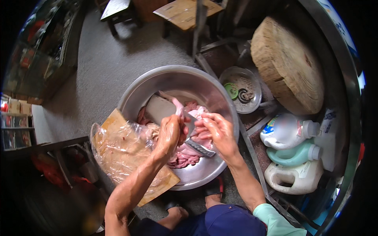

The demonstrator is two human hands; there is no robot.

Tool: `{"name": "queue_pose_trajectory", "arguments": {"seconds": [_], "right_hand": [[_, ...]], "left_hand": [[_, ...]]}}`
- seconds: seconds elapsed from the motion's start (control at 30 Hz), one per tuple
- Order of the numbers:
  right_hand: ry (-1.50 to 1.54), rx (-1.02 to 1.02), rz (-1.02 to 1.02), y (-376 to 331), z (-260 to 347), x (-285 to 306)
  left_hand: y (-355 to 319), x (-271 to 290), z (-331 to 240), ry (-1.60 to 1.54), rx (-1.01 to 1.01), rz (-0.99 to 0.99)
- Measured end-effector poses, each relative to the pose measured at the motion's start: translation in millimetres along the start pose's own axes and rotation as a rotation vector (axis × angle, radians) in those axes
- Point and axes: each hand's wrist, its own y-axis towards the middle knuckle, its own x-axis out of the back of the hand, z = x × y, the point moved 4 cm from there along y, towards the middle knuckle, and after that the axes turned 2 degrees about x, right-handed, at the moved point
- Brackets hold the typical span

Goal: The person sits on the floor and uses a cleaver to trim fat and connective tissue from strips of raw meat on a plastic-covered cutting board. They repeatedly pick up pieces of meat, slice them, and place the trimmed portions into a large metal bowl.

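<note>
My left hand [170, 131] is closed around a long strip of pink raw meat [177, 105], above a wide metal basin [130, 88]. Opposite it, my right hand [218, 131] has its fingers bent together beside the meat; what sits at its fingertips is too small to make out. Beneath both hands lies a cleaver [158, 108], its broad grey blade toward the far left of the basin and its patterned handle [201, 148] toward the near right. More pink raw meat [184, 157] lies around it at the bottom, partly hidden by my hands.
A wooden board [118, 155] with clear plastic film overlaps the basin's left edge. To the right, a metal rack holds a clear tub [240, 106], a thick round chopping block [285, 63] and several plastic jugs [293, 177]. Low wooden stools [187, 13] stand at the far side.
</note>
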Motion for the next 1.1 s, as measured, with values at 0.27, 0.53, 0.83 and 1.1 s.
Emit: {"name": "queue_pose_trajectory", "arguments": {"seconds": [0.27, 0.53, 0.83, 1.1], "right_hand": [[0.187, -0.128, 0.217, 3, -51, 23], [0.157, -0.252, 0.288, -14, -59, 25], [-0.001, -0.034, 0.13, -20, -87, 7], [0.224, -0.295, 0.178, -33, -73, 17]], "left_hand": [[-3, -24, 94, -0.168, -0.059, 0.075], [-27, -50, 110, -0.191, -0.09, -0.002], [-27, -40, 129, -0.161, -0.184, -0.257], [-39, -33, 133, -0.313, -0.084, -0.149]]}}
